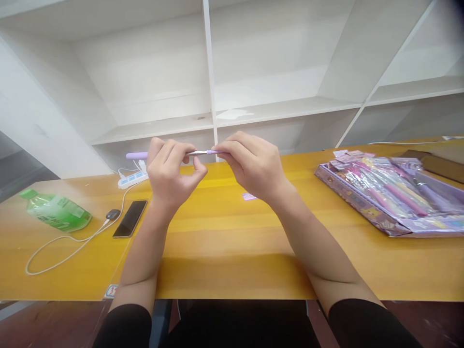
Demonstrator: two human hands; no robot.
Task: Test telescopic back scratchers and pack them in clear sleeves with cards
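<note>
A slim, pen-like purple stick (137, 156) with a silvery metal middle section is held level between my hands, above the table's far edge. My left hand (169, 166) has its fingers curled round the purple shaft, with the thumb apart below the metal part. At the other end, my right hand (253, 164) pinches the stick's lilac part between thumb and fingers, hiding the tip. Its exact kind does not show. Beneath my right hand, a small purple printed card (249, 196) lies on the yellow wooden table (224, 241).
To the right, a purple cardboard tray (362, 211) holds several plastic-wrapped pink, yellow and purple items. On the left lie a green bottle (58, 211), a phone (130, 219), a white cable (65, 261) and a power strip (132, 180). White shelving (211, 63) rises behind.
</note>
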